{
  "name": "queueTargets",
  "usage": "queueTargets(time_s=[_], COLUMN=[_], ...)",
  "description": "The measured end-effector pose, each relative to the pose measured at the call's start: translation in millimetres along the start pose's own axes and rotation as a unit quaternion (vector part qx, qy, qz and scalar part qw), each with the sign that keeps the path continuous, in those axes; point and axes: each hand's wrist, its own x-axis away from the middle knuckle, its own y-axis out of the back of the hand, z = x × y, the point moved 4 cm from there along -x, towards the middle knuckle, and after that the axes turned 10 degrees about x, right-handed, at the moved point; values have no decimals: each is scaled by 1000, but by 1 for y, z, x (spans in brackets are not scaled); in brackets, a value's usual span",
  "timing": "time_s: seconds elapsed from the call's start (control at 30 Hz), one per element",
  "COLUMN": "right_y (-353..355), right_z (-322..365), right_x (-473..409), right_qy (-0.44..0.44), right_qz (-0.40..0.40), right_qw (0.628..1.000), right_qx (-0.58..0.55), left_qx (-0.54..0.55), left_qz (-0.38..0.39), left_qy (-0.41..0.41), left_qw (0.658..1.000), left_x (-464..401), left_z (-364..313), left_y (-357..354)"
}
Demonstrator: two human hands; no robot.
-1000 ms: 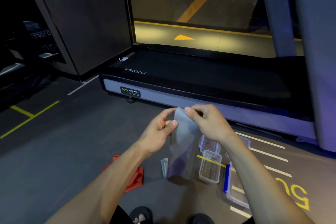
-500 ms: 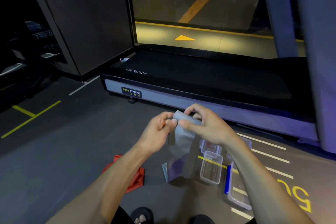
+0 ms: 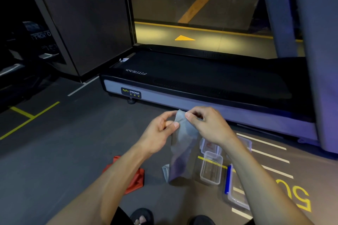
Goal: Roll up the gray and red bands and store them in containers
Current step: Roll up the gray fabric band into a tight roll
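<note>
1. Gray band (image 3: 180, 148) hangs from my hands above the floor, its lower end near the clear containers (image 3: 211, 169).
2. My left hand (image 3: 161, 133) and right hand (image 3: 206, 126) both pinch its top edge.
3. Red band (image 3: 136, 181) lies on the floor beneath my left forearm.

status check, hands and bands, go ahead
Left hand and right hand both pinching top of gray band, rest hanging unrolled. Red band on floor. Clear container open, nothing blocking.
</note>
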Motion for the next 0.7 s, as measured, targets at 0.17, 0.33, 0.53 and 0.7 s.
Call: queueTargets(time_s=[0.17, 0.33, 0.53, 0.7], right_y=[1, 0, 2, 8], right_z=[2, 6, 9, 2], right_x=[1, 2, 5, 2], right_qy=[-6, 25, 34, 9], right_qz=[-18, -6, 32, -29], right_qw=[1000, 1000, 999, 999], right_qx=[-16, 0, 4, -22], left_qx=[-11, -1, 35, 66], left_qz=[-11, -13, -34, 10], left_qy=[1, -18, -15, 12], left_qw=[1000, 1000, 999, 998], left_x=[-3, 1, 0, 2], left_z=[2, -1, -1, 2], left_y=[2, 4, 5, -2])
